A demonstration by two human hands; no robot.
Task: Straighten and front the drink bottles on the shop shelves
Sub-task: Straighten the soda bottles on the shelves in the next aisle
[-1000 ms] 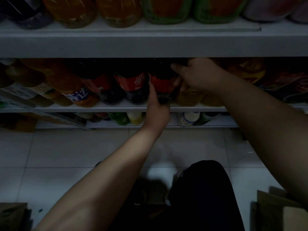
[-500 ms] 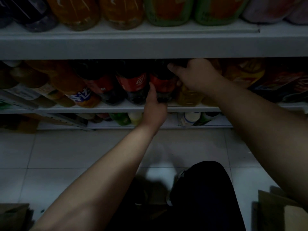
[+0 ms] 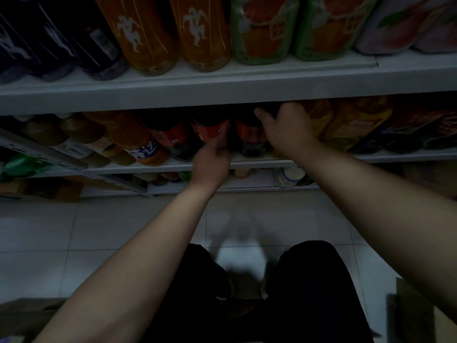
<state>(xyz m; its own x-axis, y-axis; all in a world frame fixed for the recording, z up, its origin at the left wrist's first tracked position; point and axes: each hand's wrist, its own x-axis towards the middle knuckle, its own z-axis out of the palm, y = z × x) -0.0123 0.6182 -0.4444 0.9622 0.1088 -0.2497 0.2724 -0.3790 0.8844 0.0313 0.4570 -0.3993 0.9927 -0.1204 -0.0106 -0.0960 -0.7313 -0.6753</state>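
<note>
Three dark cola bottles with red labels stand side by side on the middle shelf (image 3: 395, 155). My right hand (image 3: 286, 129) grips the upper part of the rightmost cola bottle (image 3: 247, 137), its fingers curled over the top. My left hand (image 3: 212, 164) is lower, with its fingers against the bottom of the middle cola bottle (image 3: 210, 131), near the gap between the two. A third cola bottle (image 3: 170, 137) stands to the left, next to an orange soda bottle (image 3: 138, 144). The bottle tops are hidden behind the shelf above.
The upper shelf (image 3: 222, 90) carries dark, orange and green-labelled bottles. Yellow and dark red packs (image 3: 351, 127) fill the middle shelf to the right. Small bottles line the bottom shelf (image 3: 247, 186). Below is white tiled floor (image 3: 123, 231), with cardboard boxes (image 3: 420, 313) at both lower corners.
My left hand has slid left, from the rightmost cola bottle's base to the foot of the middle one. My right hand stays on the rightmost bottle. The view has tilted up.
</note>
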